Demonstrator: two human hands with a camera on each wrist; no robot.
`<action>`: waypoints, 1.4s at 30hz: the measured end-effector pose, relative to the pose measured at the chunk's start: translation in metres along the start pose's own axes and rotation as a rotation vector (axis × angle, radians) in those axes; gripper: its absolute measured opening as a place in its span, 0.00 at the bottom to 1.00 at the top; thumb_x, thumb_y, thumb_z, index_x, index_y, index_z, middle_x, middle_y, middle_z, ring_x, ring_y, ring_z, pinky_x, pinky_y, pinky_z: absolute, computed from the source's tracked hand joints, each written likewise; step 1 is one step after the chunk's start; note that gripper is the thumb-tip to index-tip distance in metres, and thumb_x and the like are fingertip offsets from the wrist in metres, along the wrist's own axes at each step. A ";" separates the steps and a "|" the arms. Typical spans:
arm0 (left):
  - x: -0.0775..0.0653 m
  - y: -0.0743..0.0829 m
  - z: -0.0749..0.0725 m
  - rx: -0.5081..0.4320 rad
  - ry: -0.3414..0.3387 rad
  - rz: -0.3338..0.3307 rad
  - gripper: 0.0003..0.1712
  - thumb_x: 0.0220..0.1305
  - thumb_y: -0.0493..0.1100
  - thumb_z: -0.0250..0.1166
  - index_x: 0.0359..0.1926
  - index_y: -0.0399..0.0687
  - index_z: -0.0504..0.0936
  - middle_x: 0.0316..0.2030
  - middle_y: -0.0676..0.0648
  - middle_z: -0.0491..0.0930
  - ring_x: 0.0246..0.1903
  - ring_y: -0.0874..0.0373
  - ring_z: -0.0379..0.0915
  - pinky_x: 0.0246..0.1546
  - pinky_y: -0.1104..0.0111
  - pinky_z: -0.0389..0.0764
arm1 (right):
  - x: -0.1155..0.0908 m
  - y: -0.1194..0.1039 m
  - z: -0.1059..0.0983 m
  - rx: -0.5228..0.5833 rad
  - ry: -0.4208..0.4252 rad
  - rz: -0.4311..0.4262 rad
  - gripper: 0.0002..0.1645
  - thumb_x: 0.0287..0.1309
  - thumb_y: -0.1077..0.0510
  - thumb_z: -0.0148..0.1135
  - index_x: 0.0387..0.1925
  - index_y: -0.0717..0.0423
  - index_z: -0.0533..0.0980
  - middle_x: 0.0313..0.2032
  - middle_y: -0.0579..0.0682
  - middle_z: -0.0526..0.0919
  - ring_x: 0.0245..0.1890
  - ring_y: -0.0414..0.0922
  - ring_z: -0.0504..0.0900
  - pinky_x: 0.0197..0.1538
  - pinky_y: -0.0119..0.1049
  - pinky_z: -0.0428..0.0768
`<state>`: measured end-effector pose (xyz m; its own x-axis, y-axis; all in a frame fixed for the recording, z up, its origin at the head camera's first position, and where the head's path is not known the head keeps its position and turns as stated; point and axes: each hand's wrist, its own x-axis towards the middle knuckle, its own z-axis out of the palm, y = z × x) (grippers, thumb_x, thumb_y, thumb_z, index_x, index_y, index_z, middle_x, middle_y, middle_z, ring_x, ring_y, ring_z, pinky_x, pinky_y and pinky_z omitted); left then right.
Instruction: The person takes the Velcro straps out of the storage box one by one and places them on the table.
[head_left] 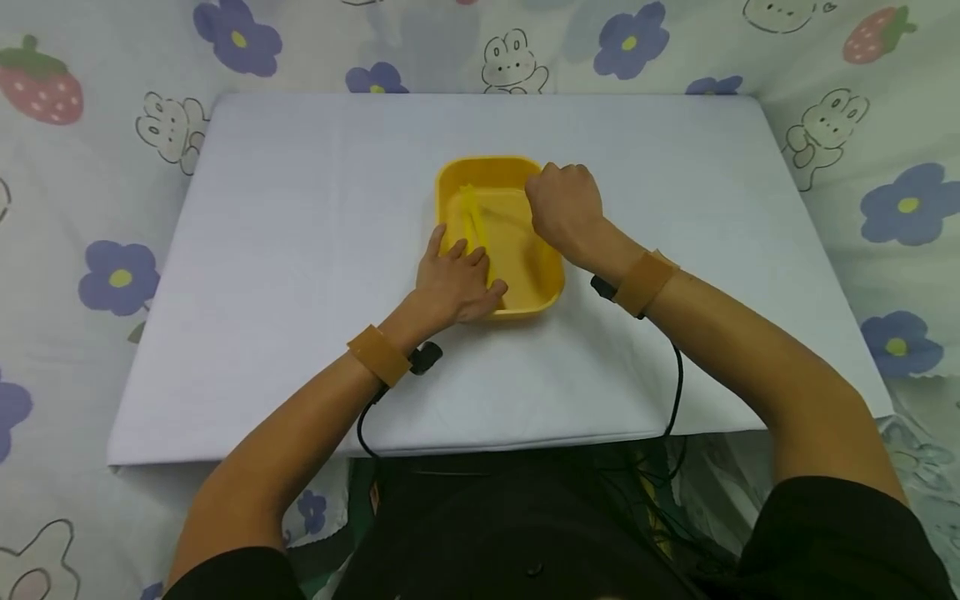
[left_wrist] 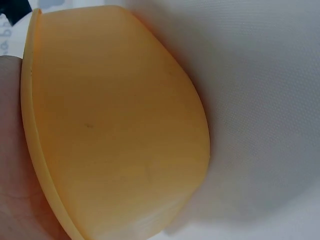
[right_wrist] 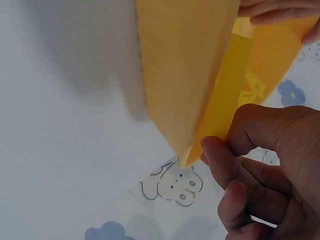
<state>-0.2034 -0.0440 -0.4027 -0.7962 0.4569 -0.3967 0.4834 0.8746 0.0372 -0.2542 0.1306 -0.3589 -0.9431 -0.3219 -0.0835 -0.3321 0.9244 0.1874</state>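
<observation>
A yellow tray (head_left: pixel 525 283) with rounded corners stands on the table, and its outer wall (left_wrist: pixel 115 110) fills much of the left wrist view. My left hand (head_left: pixel 453 287) lies over its near left corner, fingers spread and fairly straight. Under those fingertips is a slim, bright yellow piece (head_left: pixel 472 212), whose kind is unclear. At the far right corner, my right hand (head_left: pixel 566 204) is curled, and in the right wrist view that hand (right_wrist: pixel 270 165) has thumb and index finger pinched at the tray's edge (right_wrist: pixel 187 155). The exact contact is partly hidden.
A white cloth (head_left: pixel 315 192) covers the table. Around it hangs a patterned curtain (head_left: pixel 120 208) with flowers, rabbits and strawberries. A black cable (head_left: pixel 678 383) trails from the right wrist over the front edge.
</observation>
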 end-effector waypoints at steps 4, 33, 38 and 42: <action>0.000 0.000 0.001 -0.006 -0.008 0.014 0.39 0.76 0.63 0.35 0.76 0.44 0.61 0.76 0.48 0.59 0.77 0.46 0.48 0.75 0.46 0.25 | -0.003 0.009 -0.003 0.008 0.027 0.029 0.14 0.69 0.64 0.49 0.37 0.68 0.80 0.26 0.58 0.78 0.27 0.52 0.77 0.45 0.46 0.84; -0.017 -0.009 -0.001 -0.030 -0.025 -0.007 0.39 0.76 0.61 0.33 0.78 0.44 0.55 0.78 0.47 0.54 0.78 0.40 0.41 0.73 0.44 0.23 | -0.059 0.070 0.028 -0.072 -0.108 0.217 0.17 0.63 0.69 0.54 0.18 0.59 0.69 0.16 0.49 0.62 0.18 0.44 0.63 0.29 0.38 0.71; -0.019 -0.006 0.001 -0.044 -0.012 -0.003 0.39 0.76 0.61 0.33 0.78 0.44 0.56 0.78 0.47 0.55 0.78 0.40 0.42 0.73 0.44 0.23 | -0.062 0.068 0.040 -0.110 -0.173 0.209 0.06 0.62 0.68 0.60 0.30 0.63 0.80 0.23 0.54 0.77 0.23 0.48 0.71 0.40 0.45 0.80; -0.020 -0.002 0.001 -0.053 -0.007 0.001 0.40 0.76 0.61 0.33 0.78 0.43 0.56 0.78 0.47 0.55 0.77 0.40 0.42 0.73 0.44 0.23 | -0.066 0.061 0.046 -0.123 -0.182 0.195 0.05 0.60 0.68 0.61 0.33 0.64 0.82 0.28 0.57 0.83 0.24 0.49 0.75 0.43 0.48 0.82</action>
<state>-0.1886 -0.0550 -0.3957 -0.7928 0.4570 -0.4032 0.4643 0.8815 0.0862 -0.2120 0.2179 -0.3866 -0.9745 -0.0883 -0.2061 -0.1548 0.9300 0.3333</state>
